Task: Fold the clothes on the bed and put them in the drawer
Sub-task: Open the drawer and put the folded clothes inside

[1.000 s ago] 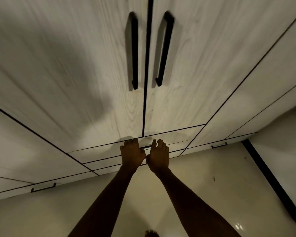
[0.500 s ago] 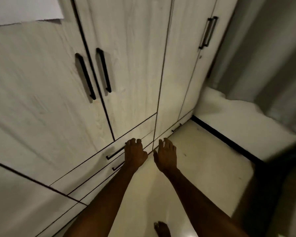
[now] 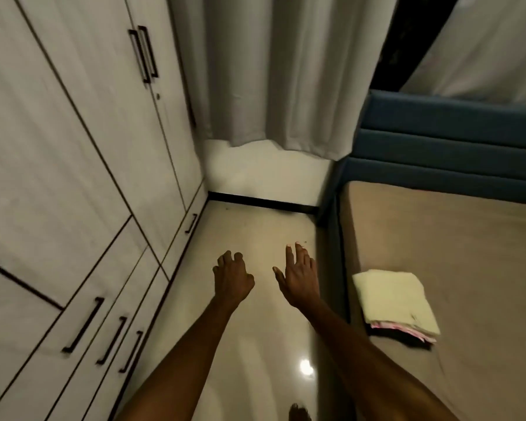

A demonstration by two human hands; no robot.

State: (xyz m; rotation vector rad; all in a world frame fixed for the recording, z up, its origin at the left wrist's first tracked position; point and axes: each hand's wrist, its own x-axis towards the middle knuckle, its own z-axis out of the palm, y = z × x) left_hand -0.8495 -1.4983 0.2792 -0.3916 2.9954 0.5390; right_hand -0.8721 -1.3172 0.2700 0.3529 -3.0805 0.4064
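Observation:
A small stack of folded clothes (image 3: 395, 302) lies near the left edge of the bed (image 3: 456, 256), a pale yellow piece on top and a pink one under it. Both my hands hang over the floor between wardrobe and bed and hold nothing. My left hand (image 3: 232, 279) has loosely curled fingers. My right hand (image 3: 298, 276) has its fingers stretched out, a short way left of the stack. The wardrobe's drawers (image 3: 82, 326), with black bar handles, are closed at the lower left.
The white wardrobe (image 3: 73, 141) fills the left side. Grey curtains (image 3: 271, 71) hang at the back. A blue padded headboard (image 3: 450, 141) stands behind the bed. The glossy floor (image 3: 249, 344) runs between wardrobe and bed; a foot (image 3: 299, 413) shows at the bottom.
My view has swung right, from the wardrobe drawers to the bed. Both hands have left the drawer fronts and now hang over the floor. The drawers stay closed.

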